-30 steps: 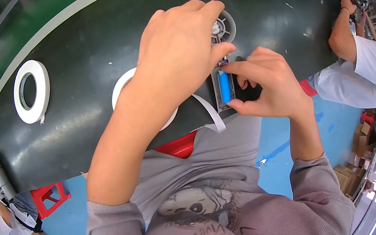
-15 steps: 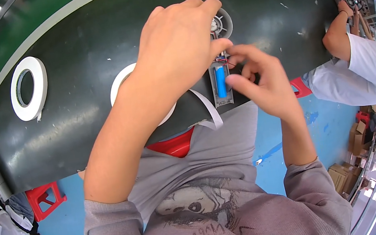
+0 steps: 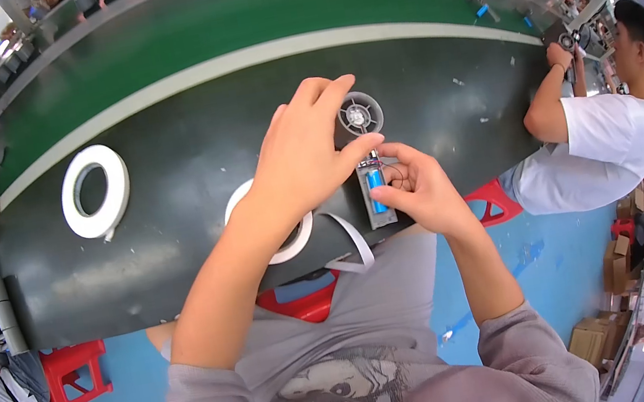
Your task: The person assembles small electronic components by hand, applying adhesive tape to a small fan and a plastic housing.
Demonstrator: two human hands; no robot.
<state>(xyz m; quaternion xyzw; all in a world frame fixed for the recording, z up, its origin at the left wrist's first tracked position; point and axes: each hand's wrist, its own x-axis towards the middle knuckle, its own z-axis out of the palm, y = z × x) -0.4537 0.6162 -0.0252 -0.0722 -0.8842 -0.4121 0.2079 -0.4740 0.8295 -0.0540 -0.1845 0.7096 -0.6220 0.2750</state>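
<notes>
A grey handheld fan (image 3: 385, 216) with its handle uncovered lies on the dark tabletop (image 3: 185, 249) in front of me. Its round head (image 3: 376, 111) faces up, and a blue cylindrical battery cell (image 3: 377, 192) sits in the handle. My left hand (image 3: 305, 153) holds the fan, thumb over the neck and index finger stretched past the head's upper rim. At the handle, my right hand (image 3: 426, 194) is bent round the battery, its thumb against the side and a fingertip near the top. Thin wires (image 3: 396, 170) loop beside those fingers. Some fingertips are hidden.
A white tape roll (image 3: 115, 210) lies at the left. Another tape roll (image 3: 295, 246) sits partly under my left forearm, near a loose white strip (image 3: 355, 238). Beyond the table's pale edge runs a green belt (image 3: 226, 34). A person in white (image 3: 613, 135) works at the right.
The view has tilted up, so hands and table sit lower in it. My left fingers have straightened off the fan head, baring more of it. My right thumb has come up against the battery.
</notes>
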